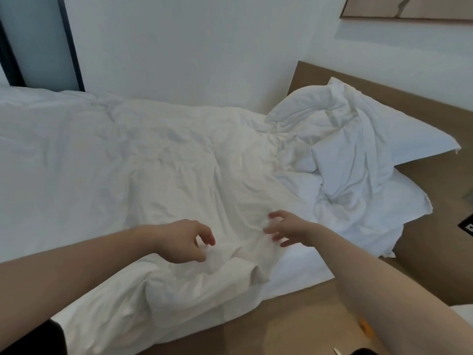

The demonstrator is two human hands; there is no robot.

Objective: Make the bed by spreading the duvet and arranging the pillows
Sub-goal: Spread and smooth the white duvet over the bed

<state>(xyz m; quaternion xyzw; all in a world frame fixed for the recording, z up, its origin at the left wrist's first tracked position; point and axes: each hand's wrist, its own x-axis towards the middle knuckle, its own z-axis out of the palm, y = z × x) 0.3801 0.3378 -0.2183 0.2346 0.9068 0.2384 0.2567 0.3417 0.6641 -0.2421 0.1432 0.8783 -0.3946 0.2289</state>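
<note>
White cotton covered nearly everything in view: a rumpled duvet [158, 160] lay across the bed [294, 275], flatter toward the far left and gathered into deep creases toward the headboard [435, 103]. Its near corner hung folded over the mattress edge, just below the person's hands.

The left hand [186, 239] hovered low over the duvet near that corner, fingers loosely curled and parted, thumb apart from them, gripping nothing; whether the fingertips brushed the fabric could not be told. The right hand [286, 229] reached in from the right, fingers spread wide and slightly bent, over a ridge of creased cloth. It also held nothing, though its fingertips sat very close to the fabric, perhaps touching.

At the head of the bed a pillow [399, 134] leaned against the brown wooden headboard, its corner pointing out to the right. A bunched part of the duvet was draped over it and heaped in front of it, partly hiding it. A second white pillow [407, 198] lay lower, beside the heap, near the bed's right edge.

Bare sheet showed between the duvet's edge and the pillows. Brown wood-toned floor [294, 326] ran beside the bed. A white wall [192, 47] rose behind it, with a dark-framed panel [38, 42] at the far left and the lower edge of a framed picture [409, 7] at the upper right. A black socket plate [467, 225] sat on the wood at the right edge.
</note>
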